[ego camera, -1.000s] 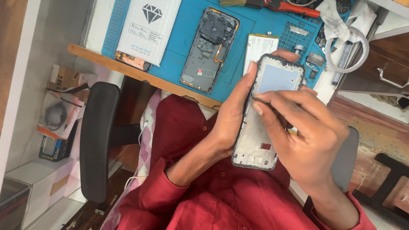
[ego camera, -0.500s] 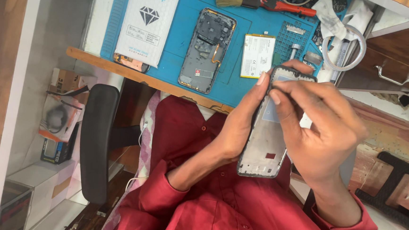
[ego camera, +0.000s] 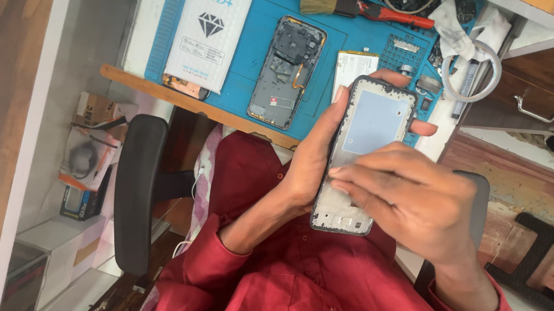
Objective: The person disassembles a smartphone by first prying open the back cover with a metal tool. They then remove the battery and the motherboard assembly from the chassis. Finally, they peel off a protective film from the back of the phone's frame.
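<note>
Left hand [ego camera: 312, 161] fingers grip bare phone frame [ego camera: 363, 154] by its edges; right hand [ego camera: 415, 199] fingers lie flat, pressing on it. Gutted phone body [ego camera: 286, 73] sits beyond frame on blue mat [ego camera: 252, 39], so reassembly looks barely started.

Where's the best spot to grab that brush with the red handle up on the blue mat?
Grip the brush by its red handle, coming from above. It lies flat on the blue mat, handle pointing right, bristles left; the handle's middle looks clear of clutter.

The person wore a dark red buttoned shirt [ego camera: 294, 291] — long sleeves, cuffs toward four and seven o'clock — hands bare.
</note>
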